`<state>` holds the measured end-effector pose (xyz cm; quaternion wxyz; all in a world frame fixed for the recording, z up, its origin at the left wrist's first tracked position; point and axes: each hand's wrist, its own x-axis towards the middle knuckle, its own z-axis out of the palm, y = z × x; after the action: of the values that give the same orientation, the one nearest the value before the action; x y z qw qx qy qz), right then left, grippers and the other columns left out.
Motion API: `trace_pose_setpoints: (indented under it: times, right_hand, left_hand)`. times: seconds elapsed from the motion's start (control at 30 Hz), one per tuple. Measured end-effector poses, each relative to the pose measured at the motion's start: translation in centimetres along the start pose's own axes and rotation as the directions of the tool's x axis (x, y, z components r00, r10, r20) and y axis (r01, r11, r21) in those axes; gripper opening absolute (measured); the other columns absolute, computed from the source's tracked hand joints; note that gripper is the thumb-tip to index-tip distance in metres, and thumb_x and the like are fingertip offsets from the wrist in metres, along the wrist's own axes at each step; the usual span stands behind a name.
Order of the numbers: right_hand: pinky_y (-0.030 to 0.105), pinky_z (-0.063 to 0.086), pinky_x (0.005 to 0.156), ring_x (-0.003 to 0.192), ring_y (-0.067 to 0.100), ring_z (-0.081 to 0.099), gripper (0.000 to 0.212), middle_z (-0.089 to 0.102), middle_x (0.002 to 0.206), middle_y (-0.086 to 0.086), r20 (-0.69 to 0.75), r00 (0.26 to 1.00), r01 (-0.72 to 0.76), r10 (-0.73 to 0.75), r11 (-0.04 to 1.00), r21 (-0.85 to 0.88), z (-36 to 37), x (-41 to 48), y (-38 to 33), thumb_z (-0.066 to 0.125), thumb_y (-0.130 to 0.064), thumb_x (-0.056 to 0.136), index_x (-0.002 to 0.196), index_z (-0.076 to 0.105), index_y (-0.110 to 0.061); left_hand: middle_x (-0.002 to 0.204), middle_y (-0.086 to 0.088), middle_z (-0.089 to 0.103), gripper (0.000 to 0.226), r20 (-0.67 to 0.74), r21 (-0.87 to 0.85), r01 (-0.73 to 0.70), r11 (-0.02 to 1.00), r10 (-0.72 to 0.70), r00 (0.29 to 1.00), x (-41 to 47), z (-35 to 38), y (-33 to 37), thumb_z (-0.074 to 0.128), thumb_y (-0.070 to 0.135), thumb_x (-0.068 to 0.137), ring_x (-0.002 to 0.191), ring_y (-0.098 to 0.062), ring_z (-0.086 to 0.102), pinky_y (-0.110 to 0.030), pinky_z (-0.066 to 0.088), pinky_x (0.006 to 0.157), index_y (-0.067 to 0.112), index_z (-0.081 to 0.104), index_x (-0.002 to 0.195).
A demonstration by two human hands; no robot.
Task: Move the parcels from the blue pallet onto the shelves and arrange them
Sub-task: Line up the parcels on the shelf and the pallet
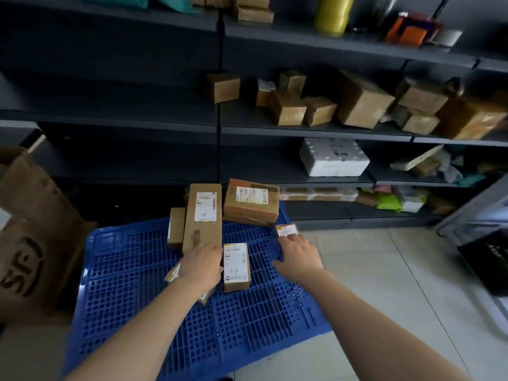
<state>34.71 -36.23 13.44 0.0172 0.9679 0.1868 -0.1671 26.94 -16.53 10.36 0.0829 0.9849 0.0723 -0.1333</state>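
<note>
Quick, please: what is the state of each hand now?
Left hand: grip closing over a small parcel on the pallet.
Right hand: open, fingertips touching the small labelled parcel.

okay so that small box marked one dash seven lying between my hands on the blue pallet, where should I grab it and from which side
Probably across its two long sides, from above. The small box lies flat, label up, on the blue pallet, narrow enough for one hand. Its right side is clear; the left hand rests against the other, on another parcel. The right hand, fingers on a tiny box, is nearest that clear side.
</note>
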Motion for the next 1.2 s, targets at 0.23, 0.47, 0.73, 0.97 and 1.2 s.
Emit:
trace_pose_setpoints:
  times: [0.23, 0.47, 0.73, 0.97, 1.2]
  right_hand:
    - [0.041, 0.038, 0.105, 0.130, 0.028, 0.038, 0.055, 0.045, 0.139, 0.008, 0.162, 0.987, -0.005, -0.002, 0.999, 0.043, 5.9, 5.0, 0.1, 0.055, -0.045, 0.092, 0.137, 0.041, -0.016]
    - [0.040, 0.039, 0.106, 0.132, 0.028, 0.038, 0.056, 0.046, 0.139, 0.009, 0.291, 0.955, 0.024, -0.058, 0.992, 0.121, 12.7, 9.8, -1.2, 0.053, -0.047, 0.094, 0.138, 0.041, -0.013]
    - [0.040, 0.049, 0.090, 0.116, 0.026, 0.051, 0.054, 0.058, 0.121, 0.006, 0.345, 0.938, -0.189, 0.029, 0.879, 0.439, 20.6, 14.4, -3.3, 0.052, -0.058, 0.090, 0.121, 0.050, -0.013]
    - [0.032, 0.046, 0.082, 0.097, 0.015, 0.056, 0.058, 0.061, 0.122, -0.003, 0.450, 0.892, -0.387, 0.026, 0.557, 0.735, 22.8, 15.0, -4.0, 0.062, -0.052, 0.087, 0.133, 0.045, -0.021]
    - [0.033, 0.048, 0.089, 0.106, 0.015, 0.060, 0.061, 0.062, 0.120, -0.009, 0.490, 0.872, -0.449, -0.009, 0.384, 0.807, 23.7, 13.2, -4.4, 0.067, -0.037, 0.089, 0.142, 0.040, -0.028]
  left_hand:
    - [0.129, -0.003, 0.051, 0.037, 0.183, -0.025, 0.105, 0.994, -0.099, 0.978, 3.2, 6.4, -1.8, 0.048, 0.029, 0.096, 0.120, -0.022, 0.046, -0.037, 0.045, 0.092, 0.016, 0.048, 0.131]
    - [0.144, -0.008, 0.038, 0.055, 0.245, -0.095, 0.399, 0.912, -0.367, 0.897, 5.5, 14.1, -4.5, 0.047, 0.040, 0.096, 0.130, -0.025, 0.037, -0.036, 0.043, 0.095, 0.014, 0.034, 0.144]
    - [0.148, -0.018, 0.018, 0.102, 0.258, -0.576, 0.719, 0.390, -0.747, 0.612, 7.6, 20.9, -5.7, 0.073, 0.035, 0.082, 0.132, -0.037, 0.032, -0.048, 0.043, 0.101, 0.005, 0.005, 0.151]
    - [0.127, -0.008, 0.061, 0.062, 0.451, -0.854, 0.482, -0.197, -0.742, 0.497, 8.8, 24.8, -6.5, 0.079, 0.002, 0.075, 0.112, -0.025, 0.060, -0.032, 0.048, 0.082, 0.013, 0.049, 0.128]
    - [0.114, -0.002, 0.058, 0.060, 0.537, -0.818, 0.512, -0.262, -0.669, 0.515, 7.4, 23.6, -5.0, 0.073, 0.001, 0.081, 0.102, -0.021, 0.056, -0.035, 0.047, 0.084, 0.011, 0.042, 0.131]
